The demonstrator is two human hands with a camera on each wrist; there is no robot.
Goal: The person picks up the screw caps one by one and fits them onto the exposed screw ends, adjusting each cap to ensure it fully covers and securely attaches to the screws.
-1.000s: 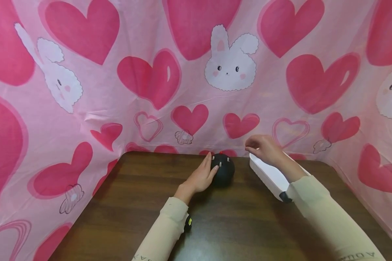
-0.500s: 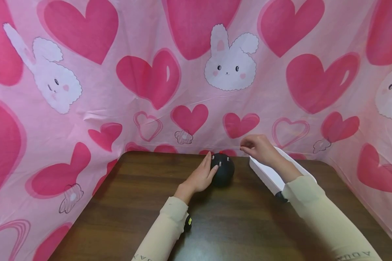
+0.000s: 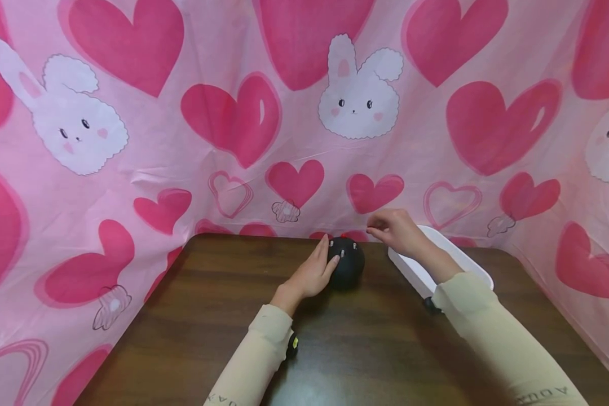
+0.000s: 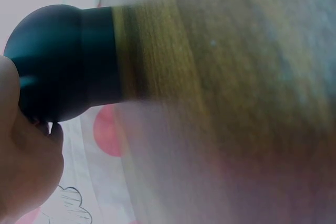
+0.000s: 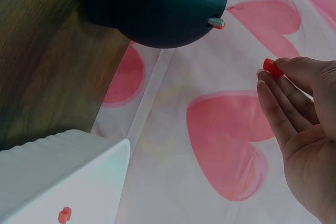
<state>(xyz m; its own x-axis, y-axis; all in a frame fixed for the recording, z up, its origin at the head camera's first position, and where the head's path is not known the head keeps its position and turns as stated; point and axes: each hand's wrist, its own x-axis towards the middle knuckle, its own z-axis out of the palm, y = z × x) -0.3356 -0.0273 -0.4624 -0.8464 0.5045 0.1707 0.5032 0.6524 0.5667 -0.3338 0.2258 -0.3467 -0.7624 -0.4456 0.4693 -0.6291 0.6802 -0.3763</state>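
Note:
A black ball on a short cylindrical base [image 3: 347, 269] stands upright near the table's back edge, with metal threaded studs [image 5: 216, 22] poking out of its upper part. My left hand [image 3: 309, 277] rests against the ball's left side, fingers straight, thumb in front; the left wrist view shows part of this hand [image 4: 31, 166] at the ball. My right hand [image 3: 398, 232] is raised right of the ball, over the tray's far end. In the right wrist view, that hand [image 5: 307, 114] pinches a small red tube-like cap [image 5: 272, 67] between thumb and fingertips.
A long white tray [image 3: 408, 276] lies to the right, partly under my right forearm. Two small red pieces [image 5: 64, 215] show inside it. A pink curtain with hearts and rabbits [image 3: 357, 113] hangs around the brown wooden table [image 3: 208, 299].
My right hand has moved left, from over the tray toward the ball, with more of the tray now showing. The left hand and the ball have stayed put.

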